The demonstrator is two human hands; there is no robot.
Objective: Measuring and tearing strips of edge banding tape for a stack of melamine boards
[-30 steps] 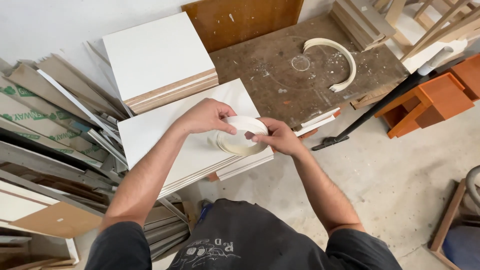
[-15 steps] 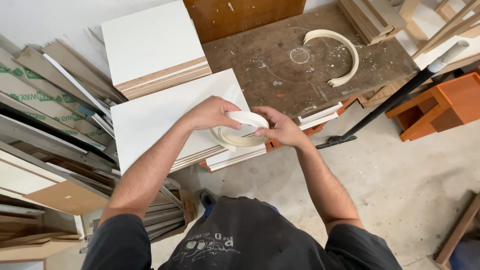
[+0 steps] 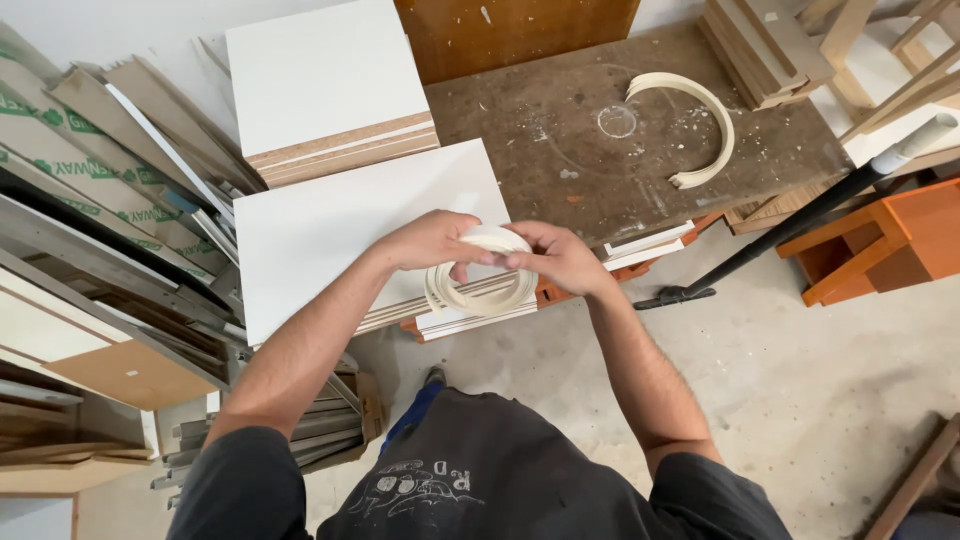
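Note:
Both of my hands hold a coiled roll of cream edge-banding strip in front of my chest. My left hand grips the coil's upper left side with fingers curled over it. On the upper right, my right hand pinches the coil, thumb towards the left hand. The coil hangs over the front edge of a stack of white panels. A loose curved piece of the same cream strip lies on the stained brown board further back.
A second stack of white boards sits behind the first. Leaning panels and offcuts crowd the left side. At right stand an orange wooden stool, a black pole and wooden slats. The floor is concrete.
The coil and both hands stay together; the view has shifted slightly, and the coil now hangs more upright so its open ring shows below my fingers.

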